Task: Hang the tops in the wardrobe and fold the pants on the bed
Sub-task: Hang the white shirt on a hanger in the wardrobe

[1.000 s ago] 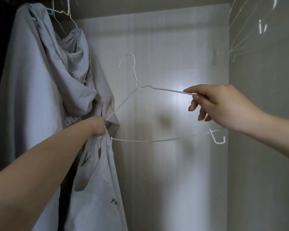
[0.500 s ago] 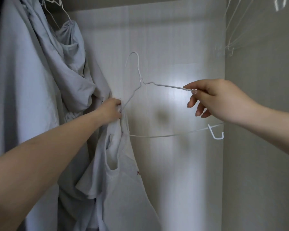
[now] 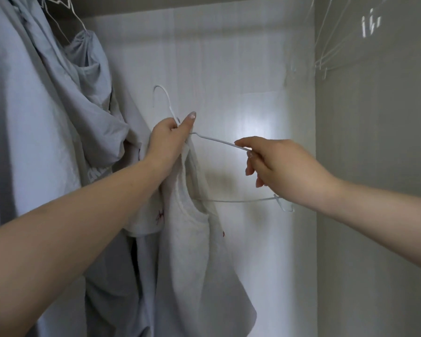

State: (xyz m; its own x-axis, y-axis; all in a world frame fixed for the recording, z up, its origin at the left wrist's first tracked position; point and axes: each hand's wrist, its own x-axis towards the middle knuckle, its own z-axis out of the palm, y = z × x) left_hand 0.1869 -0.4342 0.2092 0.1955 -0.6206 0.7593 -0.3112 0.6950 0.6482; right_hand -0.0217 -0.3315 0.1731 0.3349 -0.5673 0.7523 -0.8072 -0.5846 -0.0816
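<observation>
Wardrobe: the pale, glossy-walled wardrobe interior framed the whole view; one compartment showed, and it was where the tops were meant to hang.
Hung garments: a bulky grey-blue fabric top hung at the left from a thin white wire hanger near the upper edge. It looked like one or two garments bunched together; I could not tell which.
Top in hand: one pale off-white cotton top with small red stitched marks drooped beside the hung garments. Its neck opening was threaded over the left arm of the hanger being loaded, so that side was on and the right side was probably still to be dressed.
Loaded hanger: one white wire clothes hanger was held in mid-air in front of the back wall, its hook not on any rail, presumably kept free so the fabric could be worked along it.
Spare hangers: several faint white wire hangers hung at upper right, too blurred to count.
Left hand: the left hand gripped the hanger's neck and the top's collar together, thumb raised, steadying both.
Right hand: the right hand pinched the hanger's right shoulder wire between thumb and forefinger, the other fingers loosely curled, keeping the frame level.
Pants: none were in view.
</observation>
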